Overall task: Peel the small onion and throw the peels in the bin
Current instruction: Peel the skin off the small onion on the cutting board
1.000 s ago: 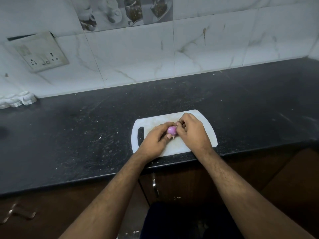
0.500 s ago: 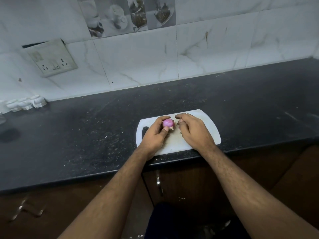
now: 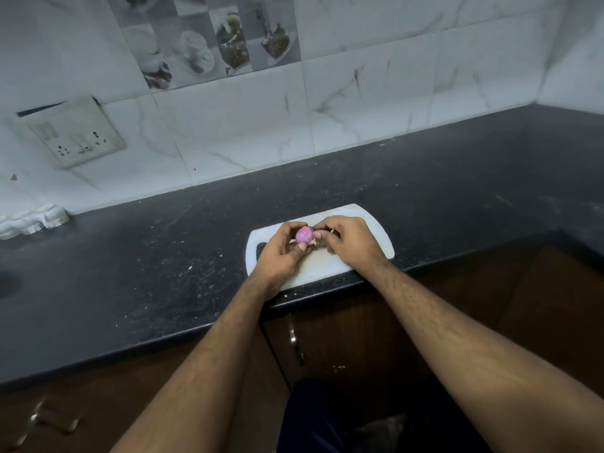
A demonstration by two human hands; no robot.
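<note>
Head cam has you looking down at a dark speckled surface (image 3: 163, 256) with a white cutting board (image 3: 376, 230) sitting right at its front edge, handle slot on the left side. Your left hand (image 3: 281, 253) has the small onion (image 3: 304, 234) pinched up off the board, fingers (image 3: 302, 246) curled around it from below and the side, so that hand is closed on it. It's a shiny pinkish purple, looks mostly bare where you can see it. Your right hand (image 3: 353, 240) is pressed up against the onion from the right, fingertips bunched tight at its edge, pinching something pale and thin there, looks like a scrap of peel (image 3: 316, 242) but it's too small to be sure. Both hands hover over the middle of the board, a little above it. The board has some faint brownish smudging near its front. Little pale flecks are scattered over the surface left of the board and along the front lip. Back wall is white marble-look tile with a switch and socket plate (image 3: 76, 135) on the left, and some white moulded thing (image 3: 32, 220) sits on the surface in the far left corner, can't tell what it is. Below the surface you've got brown cabinet doors with a metal handle (image 3: 294, 341).
</note>
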